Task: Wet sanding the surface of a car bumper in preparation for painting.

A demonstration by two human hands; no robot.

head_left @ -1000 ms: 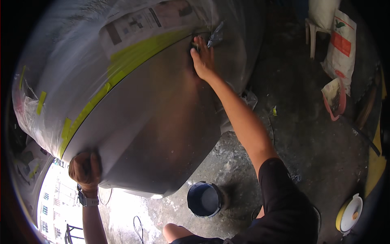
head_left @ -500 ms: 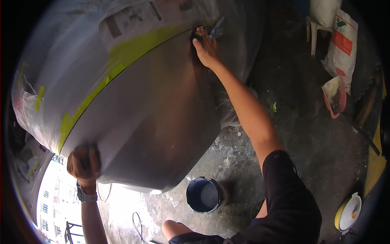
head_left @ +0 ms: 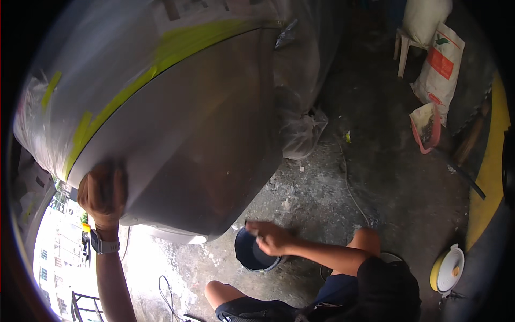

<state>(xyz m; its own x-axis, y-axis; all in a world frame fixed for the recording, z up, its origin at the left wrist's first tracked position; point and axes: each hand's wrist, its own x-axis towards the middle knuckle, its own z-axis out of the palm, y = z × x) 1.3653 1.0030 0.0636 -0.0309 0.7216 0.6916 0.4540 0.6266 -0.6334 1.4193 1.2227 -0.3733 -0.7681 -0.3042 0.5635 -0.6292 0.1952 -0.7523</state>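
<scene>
A smooth grey car body panel [head_left: 177, 139] fills the left and middle, bordered by yellow-green masking tape [head_left: 126, 86]. My left hand [head_left: 102, 194], with a watch [head_left: 102, 244] on its wrist, is against the panel's left end. Its fingers are blurred, so what they hold, if anything, does not show. Low in the middle, my right hand [head_left: 272, 238] is over the rim of a dark blue bucket [head_left: 251, 256]. Its fingers are closed around a small dark piece whose kind I cannot make out.
Clear plastic sheeting [head_left: 306, 129] covers the surfaces around the panel. At the right are a white printed sack [head_left: 442, 67], a pink dustpan [head_left: 426, 134], and a round white and yellow object [head_left: 449, 271]. A thin cable [head_left: 348, 182] runs over the stained concrete floor.
My right hand has come off the panel's far upper edge and dropped down to the bucket. The left hand is still at the panel's left end. The view has shifted slightly.
</scene>
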